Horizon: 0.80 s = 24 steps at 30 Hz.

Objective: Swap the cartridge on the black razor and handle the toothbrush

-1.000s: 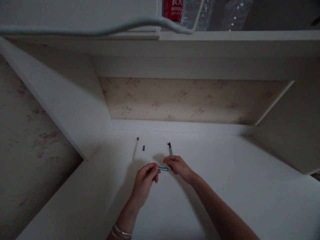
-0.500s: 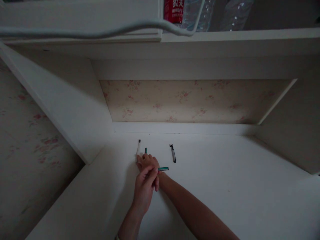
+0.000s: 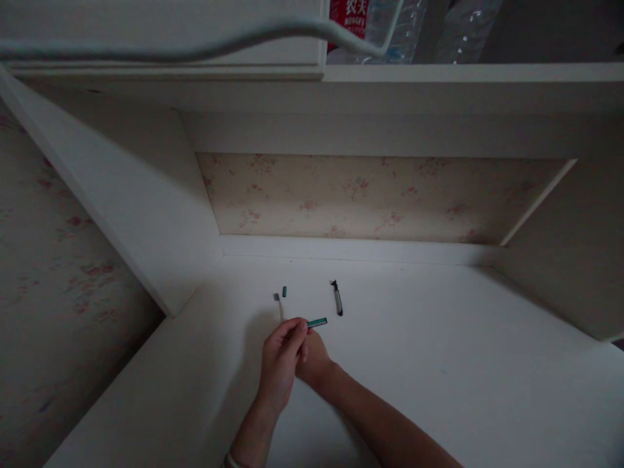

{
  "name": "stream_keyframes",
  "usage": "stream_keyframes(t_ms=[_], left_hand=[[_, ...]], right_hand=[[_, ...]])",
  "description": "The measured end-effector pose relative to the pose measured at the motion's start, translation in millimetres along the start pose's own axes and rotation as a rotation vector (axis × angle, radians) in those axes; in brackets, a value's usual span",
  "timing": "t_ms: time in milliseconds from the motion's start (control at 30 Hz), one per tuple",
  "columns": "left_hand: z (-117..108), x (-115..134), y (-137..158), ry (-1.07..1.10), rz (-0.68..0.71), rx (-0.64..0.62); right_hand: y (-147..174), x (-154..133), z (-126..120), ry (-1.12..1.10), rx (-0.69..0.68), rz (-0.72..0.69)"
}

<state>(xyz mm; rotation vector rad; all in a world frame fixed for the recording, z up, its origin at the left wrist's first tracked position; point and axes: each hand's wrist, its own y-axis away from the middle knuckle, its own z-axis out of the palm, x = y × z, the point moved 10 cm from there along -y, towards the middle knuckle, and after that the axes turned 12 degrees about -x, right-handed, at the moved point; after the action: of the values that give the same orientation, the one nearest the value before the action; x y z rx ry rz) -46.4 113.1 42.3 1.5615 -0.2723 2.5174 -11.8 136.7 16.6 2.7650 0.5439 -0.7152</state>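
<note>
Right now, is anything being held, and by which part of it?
The left hand has a green-and-black stick in its grip, by the left end. The right hand is mostly hidden; whether it holds the toothbrush cannot be told.

The left hand (image 3: 279, 364), closed in a pinch, partly hides the right hand (image 3: 314, 359).

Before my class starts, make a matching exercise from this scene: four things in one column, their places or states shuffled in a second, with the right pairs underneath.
Things
1. Green stick
2. Dark tool
3. Brush
4. Red label

Places or states
A. Up on the shelf
B. Lying whole in view on the desk
C. Held in the left hand
D. Handle partly hidden behind the left hand

Pairs: 1-C, 2-B, 3-D, 4-A
</note>
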Motion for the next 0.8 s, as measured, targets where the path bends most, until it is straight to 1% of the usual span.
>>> stream_keyframes(t_ms=[133,233,333,467,533,600,700,800], left_hand=[[2,5,0,-0.034,0.04,-0.029],[1,4,0,-0.057,0.051,-0.026],[0,3,-2,-0.078,0.066,-0.031],[-2,2,-3,-0.096,0.079,-0.014],[-4,1,-3,-0.109,0.077,-0.001],[-5,1,-3,-0.126,0.074,0.009],[-5,-1,-3,-0.148,0.061,0.017],[-4,-4,-4,-0.17,0.042,0.023]], right_hand=[[48,8,-9,0.03,0.008,0.024],[79,24,-16,-0.059,0.014,0.029],[99,51,-17,-0.306,0.029,0.045],[114,87,-13,-0.82,0.109,0.099],[118,94,-14,-1.029,0.144,0.094],[121,94,-17,-1.157,0.172,0.062],[126,94,-23,-1.197,0.242,0.033],[130,90,-24,-1.107,0.285,0.032]])
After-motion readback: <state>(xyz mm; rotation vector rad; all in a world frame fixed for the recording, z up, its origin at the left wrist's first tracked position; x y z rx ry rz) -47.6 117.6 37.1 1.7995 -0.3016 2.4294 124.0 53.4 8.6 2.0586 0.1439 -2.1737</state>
